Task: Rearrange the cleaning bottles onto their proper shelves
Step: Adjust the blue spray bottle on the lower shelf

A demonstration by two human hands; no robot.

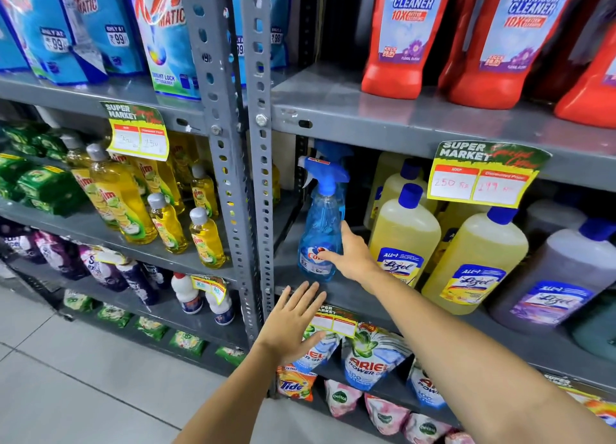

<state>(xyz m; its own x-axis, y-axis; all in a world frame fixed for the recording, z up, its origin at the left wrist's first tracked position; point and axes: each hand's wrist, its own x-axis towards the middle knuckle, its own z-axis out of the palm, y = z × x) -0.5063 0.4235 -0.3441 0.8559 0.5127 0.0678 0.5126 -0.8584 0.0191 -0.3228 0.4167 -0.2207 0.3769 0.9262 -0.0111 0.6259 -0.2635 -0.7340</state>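
Note:
A blue spray bottle (320, 223) with a blue trigger head stands upright at the left end of the middle right-hand shelf (333, 293). My right hand (350, 253) is open against its right side, thumb across the label and fingers spread behind, not closed around it. My left hand (293, 320) hovers flat and open just below the shelf's front edge, holding nothing. To the right of the spray bottle stand yellow cleaner bottles (403, 233) with blue caps and a purple one (553, 277).
Red bathroom cleaner bottles (406, 36) fill the shelf above. Grey perforated uprights (263, 183) split the two racks. The left rack holds yellow dish-liquid bottles (123, 203), green packs and detergent pouches. Detergent pouches (370, 360) sit below. Tiled floor lies bottom left.

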